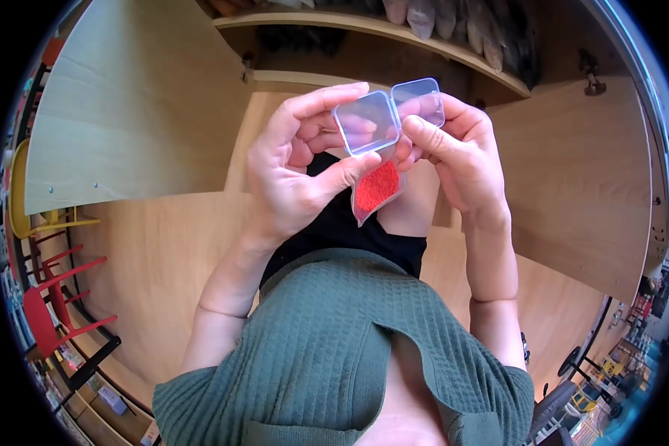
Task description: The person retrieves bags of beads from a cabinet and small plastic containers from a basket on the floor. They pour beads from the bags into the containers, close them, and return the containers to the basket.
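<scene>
A small clear plastic box (367, 128) with a hinged lid is held up in front of me, its lid (422, 95) swung wide to the right. My left hand (293, 152) grips the box by its edges, thumb below and fingers above and behind. At the lid and hinge side, my right hand (461, 145) pinches with its thumb in front and its fingers behind. Just under the box hangs a small clear bag (360, 215) of bright red granules (377, 186). The bag's top is hidden behind the box and fingers, so I cannot tell which hand holds it.
Two wooden cabinet doors stand wide, one on the left (134, 104) and one on the right (572, 163). Ahead, a shelf (394, 28) bears several filled bags (446, 18). A red chair (44, 320) and a yellow chair (21, 186) are at the far left.
</scene>
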